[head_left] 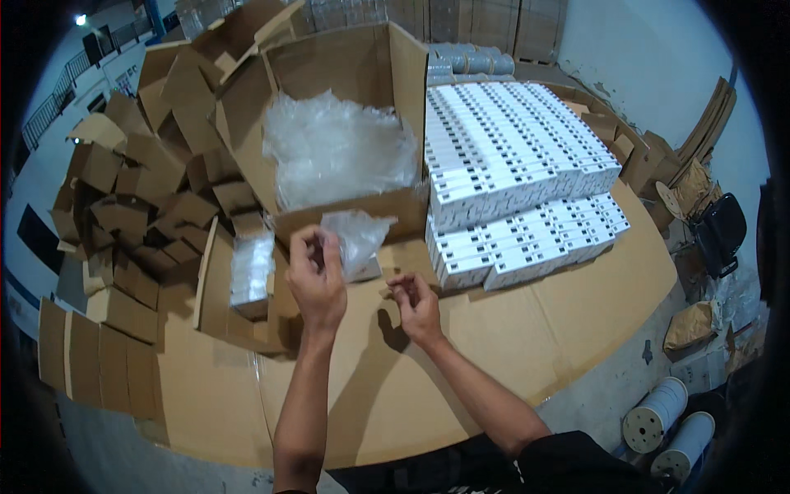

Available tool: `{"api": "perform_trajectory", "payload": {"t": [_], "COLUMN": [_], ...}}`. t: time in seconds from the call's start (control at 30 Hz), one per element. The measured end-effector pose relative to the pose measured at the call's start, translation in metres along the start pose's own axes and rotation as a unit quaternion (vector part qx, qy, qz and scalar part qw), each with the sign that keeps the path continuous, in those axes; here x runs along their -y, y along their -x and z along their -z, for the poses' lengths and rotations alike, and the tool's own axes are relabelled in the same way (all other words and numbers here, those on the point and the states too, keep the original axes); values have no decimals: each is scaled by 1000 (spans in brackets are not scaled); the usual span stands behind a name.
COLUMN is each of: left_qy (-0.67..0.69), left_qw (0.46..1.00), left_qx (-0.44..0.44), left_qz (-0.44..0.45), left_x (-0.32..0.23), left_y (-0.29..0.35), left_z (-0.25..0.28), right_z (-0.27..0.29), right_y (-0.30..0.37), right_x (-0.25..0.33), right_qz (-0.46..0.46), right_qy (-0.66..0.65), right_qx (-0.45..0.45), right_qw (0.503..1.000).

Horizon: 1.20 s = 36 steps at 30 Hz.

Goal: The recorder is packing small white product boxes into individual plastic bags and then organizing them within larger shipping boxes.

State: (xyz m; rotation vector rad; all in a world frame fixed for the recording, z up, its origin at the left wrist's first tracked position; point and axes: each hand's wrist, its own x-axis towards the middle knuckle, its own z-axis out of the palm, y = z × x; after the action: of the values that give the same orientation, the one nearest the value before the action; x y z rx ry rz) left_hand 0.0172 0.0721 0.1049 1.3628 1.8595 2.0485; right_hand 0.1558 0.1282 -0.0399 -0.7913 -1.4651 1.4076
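Observation:
My left hand [319, 284] is raised over the table with its fingers closed on a clear plastic bag [360, 237], which hangs out to the right. Lower and to the right, my right hand [418, 310] has its fingertips pinched together; whatever they may hold is too small to make out. Behind the bag, part of a small white box [367, 270] shows on the table. Just beyond my hands stands a big open carton [350, 204] heaped with clear plastic bags [337, 152]. Left of my left hand, a smaller open carton [216, 288] holds a row of plastic-wrapped packs [252, 267].
White boxes [502, 193] with dark marks are stacked in tiers at the right. Many empty open cartons [123, 206] pile up at the left. The table [494, 346] is covered with cardboard. Cable spools [656, 414] and a black chair [717, 235] stand on the floor at right.

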Motion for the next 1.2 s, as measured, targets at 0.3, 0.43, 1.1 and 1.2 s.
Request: {"api": "perform_trajectory", "payload": {"t": [0.3,0.43,1.1,1.2], "left_qy": [23,69,-22,7], "left_qw": [991,976,985,985], "left_qx": [45,53,19,-7], "left_qz": [126,202,168,170], "left_x": [69,81,72,78], "left_y": [102,96,80,81], "left_z": [11,20,24,24], "right_z": [-24,-13,-1,-2], "right_y": [30,16,6,8], "right_x": [26,9,22,32], "right_qz": [-3,4,-17,-33], "right_qy": [-156,-82,-36,-163], "right_qx": [75,27,-26,74], "right_qw": [985,996,999,983]}}
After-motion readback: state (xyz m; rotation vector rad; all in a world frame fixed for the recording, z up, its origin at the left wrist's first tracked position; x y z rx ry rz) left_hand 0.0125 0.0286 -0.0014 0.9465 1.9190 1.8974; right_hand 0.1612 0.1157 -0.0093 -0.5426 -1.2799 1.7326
